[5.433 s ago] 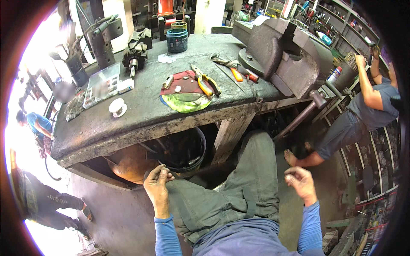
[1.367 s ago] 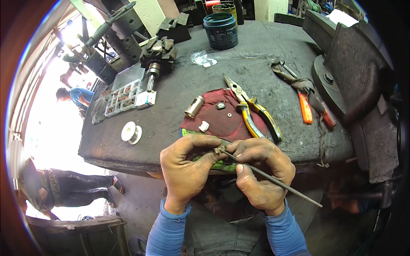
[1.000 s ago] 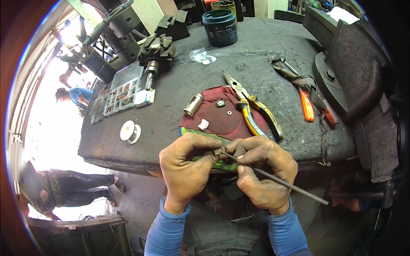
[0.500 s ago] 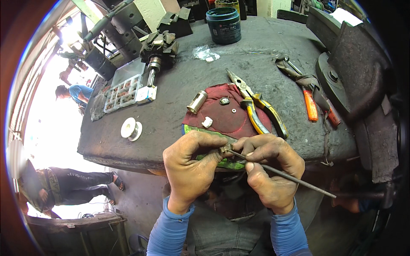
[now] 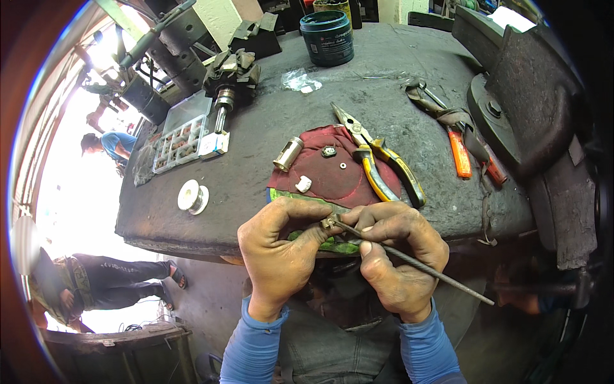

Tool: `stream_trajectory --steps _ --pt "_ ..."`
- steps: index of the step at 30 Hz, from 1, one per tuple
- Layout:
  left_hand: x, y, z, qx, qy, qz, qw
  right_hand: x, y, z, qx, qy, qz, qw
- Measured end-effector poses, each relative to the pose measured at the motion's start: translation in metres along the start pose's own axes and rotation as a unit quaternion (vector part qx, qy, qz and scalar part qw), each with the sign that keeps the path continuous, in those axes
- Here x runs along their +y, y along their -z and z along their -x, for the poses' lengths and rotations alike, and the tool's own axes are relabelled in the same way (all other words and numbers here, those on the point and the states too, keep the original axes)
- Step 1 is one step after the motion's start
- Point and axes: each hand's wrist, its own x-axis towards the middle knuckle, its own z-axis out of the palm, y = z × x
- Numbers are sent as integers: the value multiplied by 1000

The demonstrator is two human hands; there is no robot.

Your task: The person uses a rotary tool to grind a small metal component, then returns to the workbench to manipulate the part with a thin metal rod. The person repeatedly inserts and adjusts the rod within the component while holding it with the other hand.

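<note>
My left hand [image 5: 278, 253] pinches a small brassy metal piece [image 5: 329, 223] between thumb and fingers. My right hand [image 5: 403, 262] grips a long thin dark rod, perhaps a round file [image 5: 441, 276], its tip at that piece. Both hands are over the bench's front edge, before a red and green cloth [image 5: 320, 176]. On the cloth are a metal sleeve [image 5: 289, 153], a small white part [image 5: 303, 183], a dark little fitting [image 5: 329, 151] and a tiny washer [image 5: 343, 166]. Yellow-black pliers [image 5: 377, 166] lie across the cloth's right side.
The bench [image 5: 173, 227] holds a white spool [image 5: 194, 197], compartment box [image 5: 176, 147], shafted part [image 5: 225, 96], dark tub [image 5: 326, 45] and orange-handled tools [image 5: 459, 153]. A heavy vise-like casting [image 5: 531, 128] stands right. People [image 5: 112, 144] are at the left, one [image 5: 109, 281] below.
Earlier both hands were apart and the view was wider; now they work together at the bench with piece and rod. Over the last second the rod and hands shifted only slightly.
</note>
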Motion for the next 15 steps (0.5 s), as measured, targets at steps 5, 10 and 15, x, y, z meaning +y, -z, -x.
stream_trajectory --steps 5,10,15 --pt "1 1 0 3 3 -17 1000 8 -1 -5 5 51 30 998" --pt "1 1 1 4 5 -16 1000 6 -1 -4 8 35 23 999" --pt "1 1 0 -2 8 -3 1000 6 -2 -6 6 47 12 999"
